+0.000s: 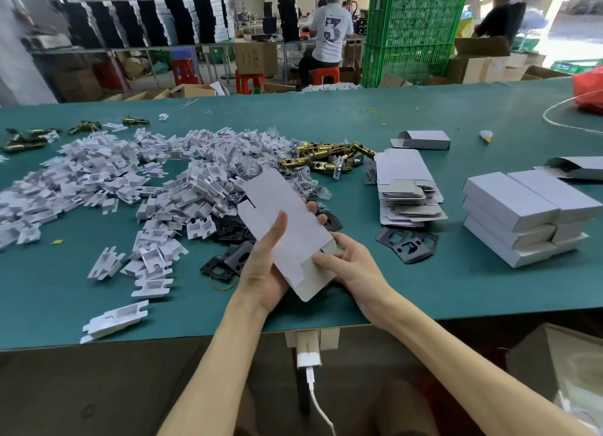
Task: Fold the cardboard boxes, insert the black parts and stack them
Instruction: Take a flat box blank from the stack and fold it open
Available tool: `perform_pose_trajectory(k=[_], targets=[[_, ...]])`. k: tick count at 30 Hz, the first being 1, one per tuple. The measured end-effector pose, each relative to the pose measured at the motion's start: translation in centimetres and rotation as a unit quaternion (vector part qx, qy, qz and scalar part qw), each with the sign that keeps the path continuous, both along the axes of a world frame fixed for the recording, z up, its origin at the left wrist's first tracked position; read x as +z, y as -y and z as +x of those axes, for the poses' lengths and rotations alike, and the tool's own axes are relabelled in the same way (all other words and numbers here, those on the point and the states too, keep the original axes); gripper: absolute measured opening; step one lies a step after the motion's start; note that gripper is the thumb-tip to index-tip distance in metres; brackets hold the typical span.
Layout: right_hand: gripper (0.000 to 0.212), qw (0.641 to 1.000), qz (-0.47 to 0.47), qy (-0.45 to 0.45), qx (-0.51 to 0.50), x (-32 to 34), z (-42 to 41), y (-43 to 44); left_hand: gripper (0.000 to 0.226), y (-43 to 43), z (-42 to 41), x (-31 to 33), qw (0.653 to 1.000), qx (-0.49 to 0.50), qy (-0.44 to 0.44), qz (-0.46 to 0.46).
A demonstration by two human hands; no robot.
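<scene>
In the centre of the frame, a flat cardboard box (300,236) is above the green table (424,292). The left hand (264,266) grips its middle, thumb on top. The right hand (346,262) pinches its lower flap.

cardboard box (287,226): matt white paperboard, dull grey-brown inside | black parts (406,244): smooth, matt | latches (326,157): glossy brass-coloured metal | counter (424,298): smooth matt green | crates (414,21): green plastic

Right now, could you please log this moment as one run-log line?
left hand: holds flat box | right hand: pinches end flap | folded boxes: stacked
</scene>
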State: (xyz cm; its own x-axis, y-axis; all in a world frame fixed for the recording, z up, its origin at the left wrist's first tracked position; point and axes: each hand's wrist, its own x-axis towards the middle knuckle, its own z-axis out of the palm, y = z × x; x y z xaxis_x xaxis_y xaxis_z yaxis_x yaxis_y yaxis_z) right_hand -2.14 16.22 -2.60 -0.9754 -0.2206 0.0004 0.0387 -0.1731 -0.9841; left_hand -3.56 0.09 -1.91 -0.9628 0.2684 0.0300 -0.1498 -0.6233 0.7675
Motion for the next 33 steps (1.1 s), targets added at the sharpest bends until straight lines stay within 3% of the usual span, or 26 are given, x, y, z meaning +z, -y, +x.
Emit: perform_pose_trajectory(k=[3, 8, 15, 20, 25, 29, 33], targets=[[0.036, 0.999, -0.041, 0.016, 0.019, 0.03, -0.07, -0.40, 0.062, 0.01, 0.21, 0.30, 1.000, -0.005, -0.002, -0.006], [0.033, 0.998, -0.055, 0.017, 0.012, -0.26, -0.09, -0.47, 0.048, -0.04, 0.34, 0.27, 0.999, -0.032, -0.035, 0.002], [0.028, 0.999, -0.039, 0.012, -0.001, -0.47, -0.05, -0.51, 0.080, -0.04, 0.62, 0.57, 0.995, -0.055, -0.072, -0.031], [0.028, 0.999, -0.052, 0.011, 0.005, -0.39, -0.05, -0.50, 0.111, 0.10, 0.74, 0.69, 0.999, -0.013, -0.035, -0.024], [0.033, 0.994, -0.111, 0.017, 0.001, -0.27, 0.14, -0.47, 0.114, -0.30, 0.89, 0.94, 0.999, -0.024, -0.020, -0.035], [0.042, 0.997, -0.082, -0.010, 0.006, -0.23, 0.29, -0.30, 0.110, -0.54, 0.93, 1.04, 1.000, -0.024, -0.010, -0.008], [0.050, 0.998, 0.025, -0.052, 0.006, -0.39, 0.33, 0.02, 0.101, -0.65, 0.24, 0.59, 0.999, 0.024, 0.032, 0.013]])
